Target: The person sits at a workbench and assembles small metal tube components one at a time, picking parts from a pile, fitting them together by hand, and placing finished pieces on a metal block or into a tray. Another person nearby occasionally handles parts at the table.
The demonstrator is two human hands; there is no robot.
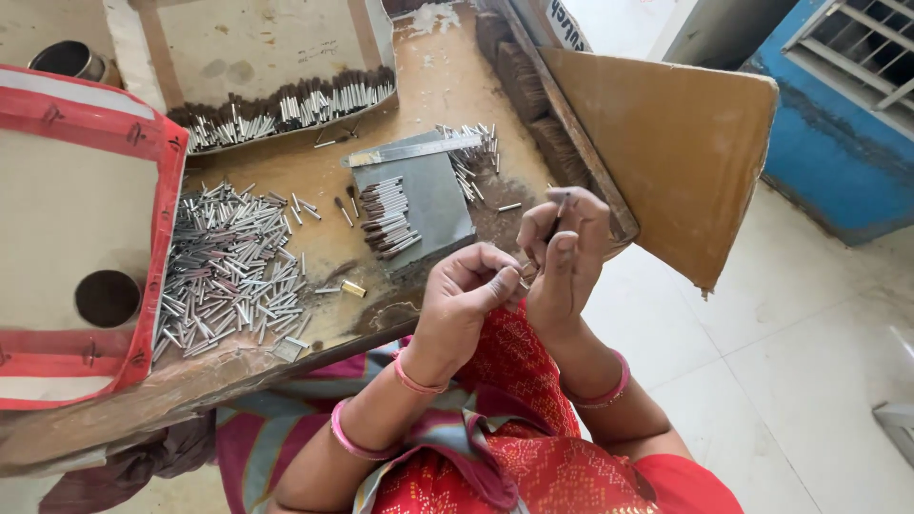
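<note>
My left hand point(464, 297) and my right hand point(564, 257) meet in front of me, just off the wooden table's near edge point(238, 366). The right hand pinches a thin dark brush tuft point(559, 217) that points up between thumb and fingers. The left hand's fingertips press a small metal tube point(525, 274) against it, where the two hands touch. A heap of loose silver metal tubes point(228, 271) covers the table to the left. Finished brush heads point(387, 217) lie stacked on a grey metal block point(433, 205).
A shallow tray point(286, 105) at the back holds a row of brush heads. A red-edged box point(67, 238) with a round hole stands at the left, a slanted cardboard sheet point(676, 143) at the right. A small brass piece point(353, 287) lies near the table's edge. Pale tiled floor below.
</note>
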